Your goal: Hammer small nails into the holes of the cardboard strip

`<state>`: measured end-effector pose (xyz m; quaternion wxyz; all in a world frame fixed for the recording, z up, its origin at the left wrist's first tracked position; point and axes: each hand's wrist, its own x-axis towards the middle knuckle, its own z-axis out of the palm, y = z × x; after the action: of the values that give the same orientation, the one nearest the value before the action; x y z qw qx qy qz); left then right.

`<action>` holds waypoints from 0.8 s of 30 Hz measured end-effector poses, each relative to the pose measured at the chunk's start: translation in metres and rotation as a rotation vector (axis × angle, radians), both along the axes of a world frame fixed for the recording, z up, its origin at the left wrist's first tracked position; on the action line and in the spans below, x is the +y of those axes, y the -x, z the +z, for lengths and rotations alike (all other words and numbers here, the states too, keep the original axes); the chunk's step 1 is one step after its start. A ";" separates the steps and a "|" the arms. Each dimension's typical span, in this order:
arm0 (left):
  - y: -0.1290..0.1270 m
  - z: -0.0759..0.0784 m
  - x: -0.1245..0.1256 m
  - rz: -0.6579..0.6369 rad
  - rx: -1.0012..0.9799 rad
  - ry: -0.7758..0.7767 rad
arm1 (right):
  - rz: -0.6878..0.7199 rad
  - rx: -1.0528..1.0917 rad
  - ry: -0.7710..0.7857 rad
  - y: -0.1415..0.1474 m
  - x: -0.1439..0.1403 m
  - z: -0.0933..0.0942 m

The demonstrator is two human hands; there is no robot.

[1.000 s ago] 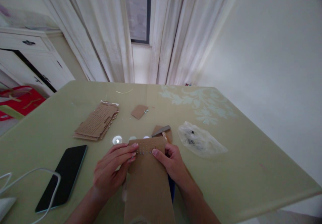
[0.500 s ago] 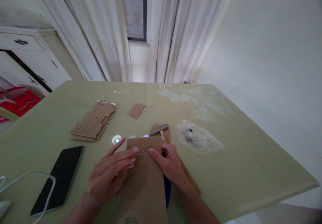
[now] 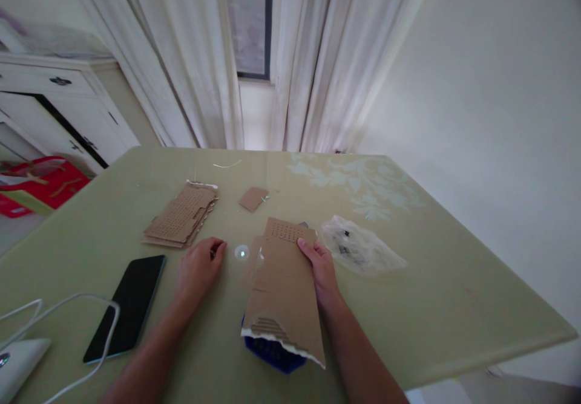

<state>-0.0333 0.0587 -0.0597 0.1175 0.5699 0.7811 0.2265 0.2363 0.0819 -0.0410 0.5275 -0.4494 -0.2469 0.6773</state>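
My right hand (image 3: 321,271) grips a long cardboard strip (image 3: 285,295) by its right edge, thumb on top near rows of small punched holes. The strip's near end is torn, baring the corrugation. Under that end, a blue tray (image 3: 275,355) shows in part. To the left, my left hand (image 3: 200,271) rests low over the table with its fingers curled together; whatever they may hold is hidden. A small round clear piece (image 3: 242,253) lies just right of that hand. Beyond the strip's far end, a bit of grey metal (image 3: 303,225) peeks out.
A stack of perforated cardboard (image 3: 181,213) lies at the left, behind a black tablet (image 3: 129,307) crossed by a white cable (image 3: 115,319). A small cardboard square (image 3: 253,199) is farther back. On the right sits a clear plastic bag (image 3: 361,247) with dark bits inside.
My left hand has left the cardboard strip, moved left and curled its fingers. The strip has shifted away from me in my right hand, showing its torn end and the blue tray.
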 end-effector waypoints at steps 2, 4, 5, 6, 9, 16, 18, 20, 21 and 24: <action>-0.003 -0.005 0.000 -0.014 0.028 -0.008 | 0.000 0.004 -0.012 0.001 0.001 -0.004; -0.006 -0.007 0.000 -0.026 0.032 -0.021 | 0.010 0.006 -0.013 0.001 0.001 -0.006; -0.007 -0.008 0.000 -0.033 0.036 -0.027 | 0.012 0.005 -0.013 0.002 0.002 -0.007; -0.007 -0.008 0.000 -0.037 0.038 -0.032 | 0.016 0.003 -0.012 0.002 0.002 -0.007; -0.005 -0.010 0.002 -0.043 0.037 -0.043 | 0.014 0.003 -0.022 0.002 0.004 -0.008; -0.003 -0.012 0.002 -0.045 0.023 -0.046 | 0.055 0.014 -0.041 0.002 0.003 -0.006; -0.002 -0.013 0.002 -0.048 0.021 -0.047 | 0.063 0.019 -0.048 0.003 0.002 -0.005; -0.002 -0.014 0.002 -0.056 0.021 -0.048 | 0.070 0.021 -0.052 0.003 0.002 -0.004; -0.002 -0.014 0.002 -0.060 0.022 -0.049 | 0.072 0.023 -0.053 0.003 0.003 -0.004; -0.002 -0.014 0.002 -0.066 0.028 -0.048 | 0.071 0.029 -0.055 0.004 0.002 -0.004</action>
<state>-0.0311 0.0609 -0.0742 0.1005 0.6010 0.7579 0.2331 0.2326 0.0842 -0.0455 0.5187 -0.4158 -0.2736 0.6952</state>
